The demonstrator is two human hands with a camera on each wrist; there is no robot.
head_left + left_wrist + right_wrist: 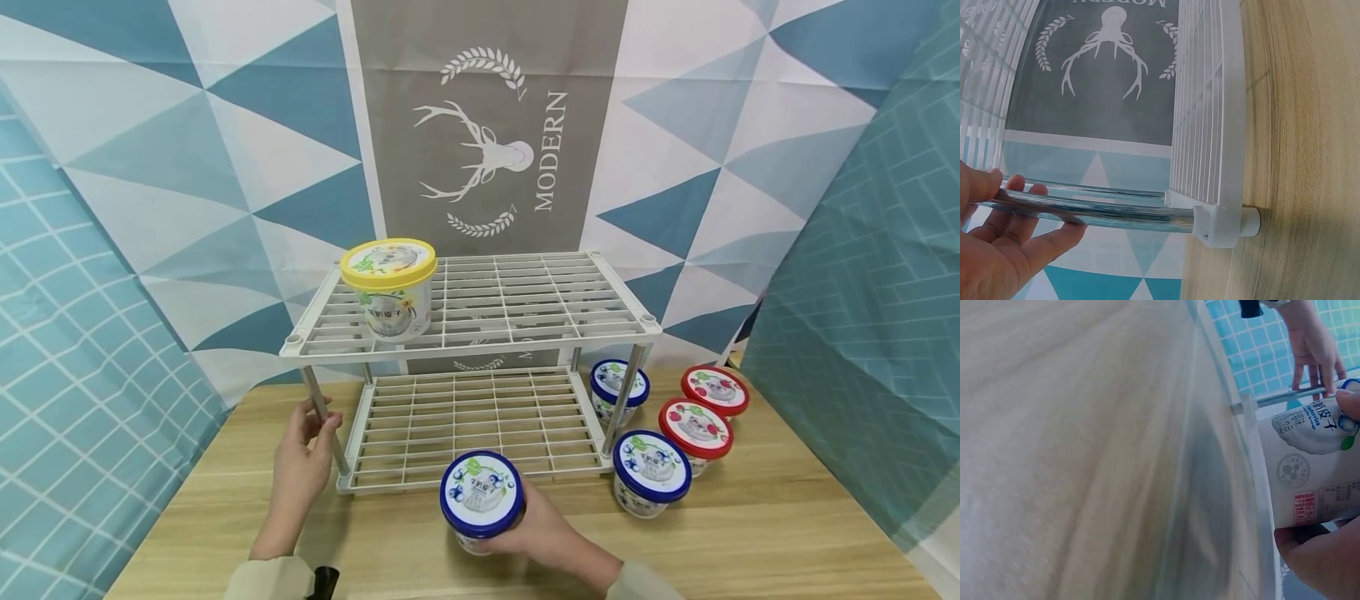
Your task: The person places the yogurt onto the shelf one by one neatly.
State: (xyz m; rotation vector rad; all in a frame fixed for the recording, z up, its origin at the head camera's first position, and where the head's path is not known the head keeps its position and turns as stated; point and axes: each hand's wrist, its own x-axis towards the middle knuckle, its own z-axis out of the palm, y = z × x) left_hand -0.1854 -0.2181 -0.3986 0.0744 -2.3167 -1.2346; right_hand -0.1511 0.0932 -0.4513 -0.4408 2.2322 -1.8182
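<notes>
A tub with a blue lid (482,493) is in my right hand (542,527), thumb and fingers gripping its sides, in front of the rack's lower shelf (480,425). In the right wrist view the white printed wall of this tub (1310,469) shows between thumb and fingers. My left hand (303,454) holds the front left metal post (1116,211) of the white two-tier rack, thumb on one side and fingers on the other. On the upper shelf (517,300), toward the left, stands a yellow-lidded tub (392,292).
Right of the rack, a blue-lidded tub (651,475) stands in front and another blue-lidded tub (618,387) is partly behind a post. Two red-lidded tubs (696,429) stand beside them on the wooden table (787,517). Patterned cloth (292,125) hangs behind.
</notes>
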